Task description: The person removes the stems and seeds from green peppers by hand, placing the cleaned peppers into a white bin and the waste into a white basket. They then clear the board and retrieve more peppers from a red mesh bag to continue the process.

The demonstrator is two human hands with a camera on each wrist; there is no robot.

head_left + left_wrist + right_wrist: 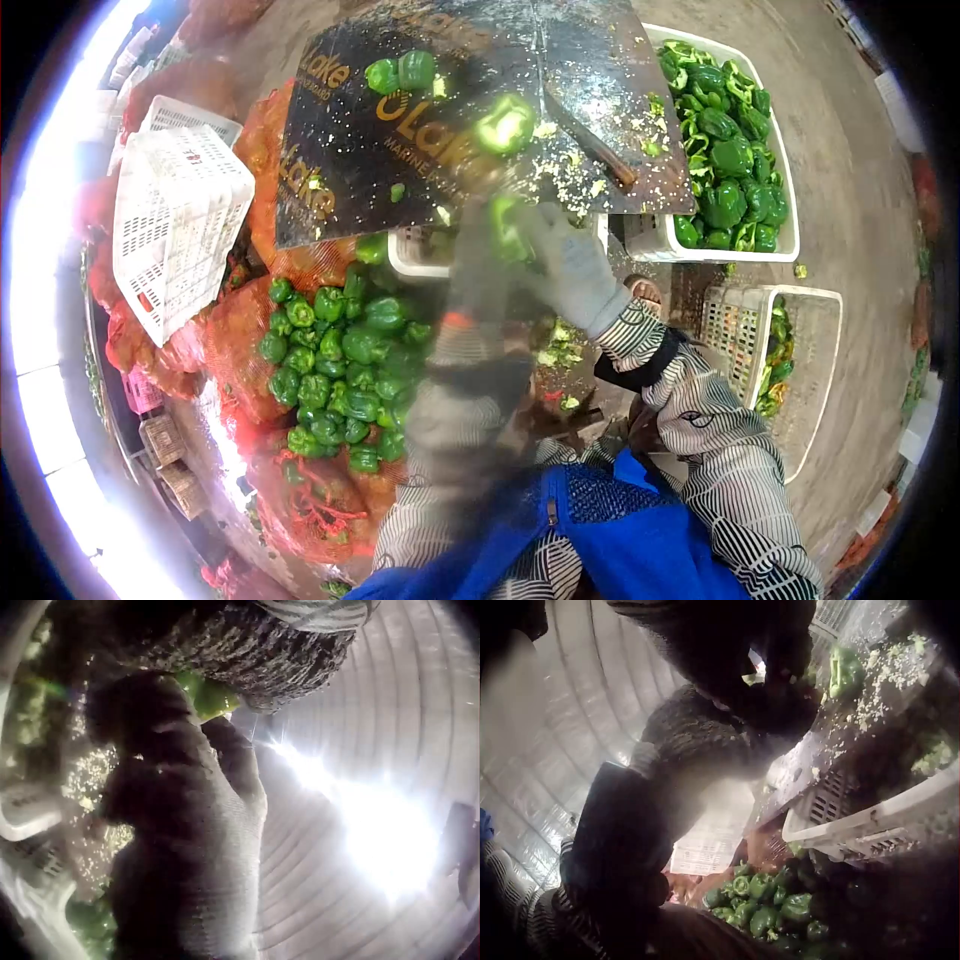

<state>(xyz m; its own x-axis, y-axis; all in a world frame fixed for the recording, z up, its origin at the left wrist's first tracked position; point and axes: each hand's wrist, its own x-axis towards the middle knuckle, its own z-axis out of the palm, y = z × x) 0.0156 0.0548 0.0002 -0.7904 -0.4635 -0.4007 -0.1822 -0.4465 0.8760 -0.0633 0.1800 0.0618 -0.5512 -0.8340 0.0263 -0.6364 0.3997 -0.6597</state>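
Note:
Between my two gloved hands, at the near edge of the dark board, is a green bell pepper (510, 228), part of it showing in the left wrist view. My left hand (478, 235), blurred in the head view, grips it with the thumb bent toward it. From the other side my right hand (572, 262), in a grey knit glove, has its fingers curled at the same pepper; the hands hide most of it. A cut pepper (506, 125) with a pale inside lies just beyond them on the board. To its right rests a wooden-handled knife (595, 148).
Seeds and scraps litter the board (350, 200), where more green pepper (400, 73) lies at the back left. A white crate of peppers (790, 190) stands right, another crate (820, 370) below it. Whole peppers (345, 360) are heaped at left, near stacked white crates (180, 220).

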